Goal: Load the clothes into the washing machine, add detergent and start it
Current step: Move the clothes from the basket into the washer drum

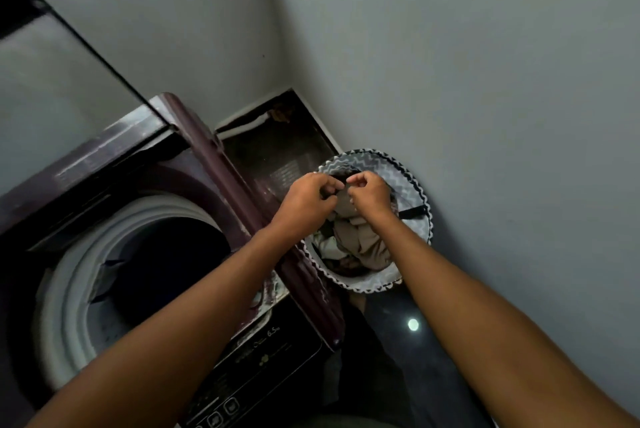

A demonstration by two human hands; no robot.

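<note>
Clothes are filling the zigzag laundry basket at frame centre; left hand and right hand are both pinching a beige garment.

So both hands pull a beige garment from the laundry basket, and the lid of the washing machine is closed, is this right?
Not quite: the lid is raised and the drum stands open, as the head view shows. The rest holds: the left hand and right hand both pinch the beige garment over the laundry basket.
</note>
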